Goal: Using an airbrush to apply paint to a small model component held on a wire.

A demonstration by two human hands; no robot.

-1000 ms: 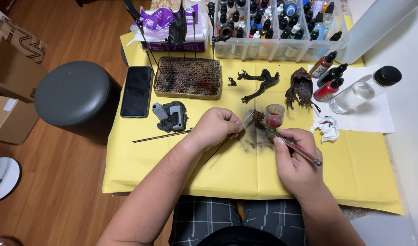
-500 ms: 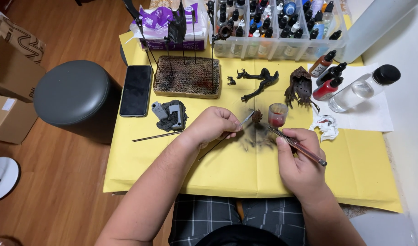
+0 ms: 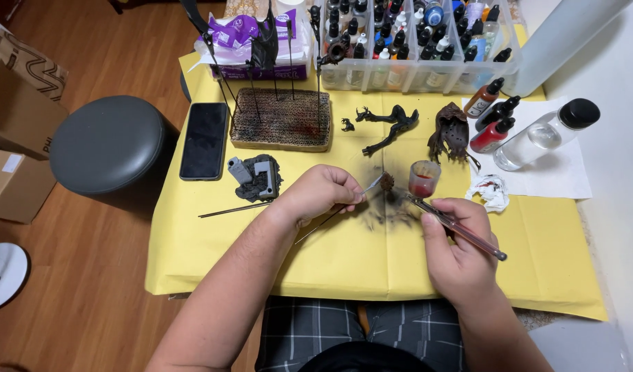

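- Two hands work over the yellow paper sheet (image 3: 261, 248) on the table, near its middle.
- Since half a second ago, the right hand (image 3: 461, 255) has moved its brush (image 3: 454, 226) tip closer to the small brown piece (image 3: 386, 181).
- The left hand (image 3: 320, 196) stays pinched shut on a thin stick (image 3: 330, 217) that carries that bumpy piece.
- The right hand's fingers wrap the long, thin brush.
- A small round cup (image 3: 424, 179) with red paint stands just beside the piece.
- A flat black phone (image 3: 205, 140) lies near the left edge.
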